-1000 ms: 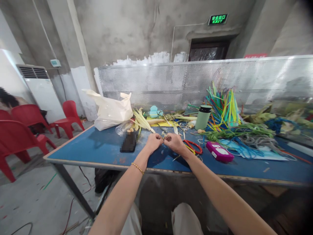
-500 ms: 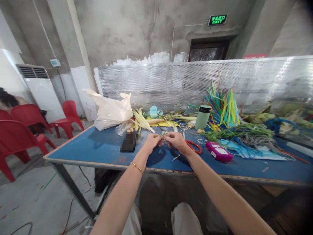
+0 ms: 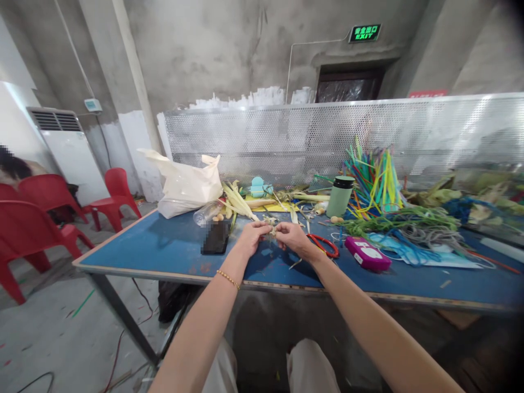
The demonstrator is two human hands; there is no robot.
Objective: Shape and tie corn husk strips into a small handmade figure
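A small straw-coloured piece (image 3: 272, 231) was between the two hands, just above the near half of the table (image 3: 143, 245). Part of it showed past the fingertips toward the far side; it was too small and blurred to tell its long axis or which end pointed where. The left hand (image 3: 251, 238) gripped it from the left, thumb and forefinger pinched together, and the right hand (image 3: 295, 239) pinched it from the right with bent fingers.

Just right of the right wrist lay the scissors (image 3: 333, 250), red handles showing, and beyond them the purple box (image 3: 367, 254), near a blue mask (image 3: 454, 258). Left of the left hand lay a phone (image 3: 215, 240). On the far side, husks (image 3: 239, 202) slanted toward the hands, their pale stem ends near the fingers. A white bag (image 3: 190, 183) sat far left, with a clear bottle (image 3: 203, 215) lying beside it. Far right, a green flask (image 3: 339, 199) stood upright beside bright strips (image 3: 385, 180). A perforated screen (image 3: 245, 134) ran behind everything.
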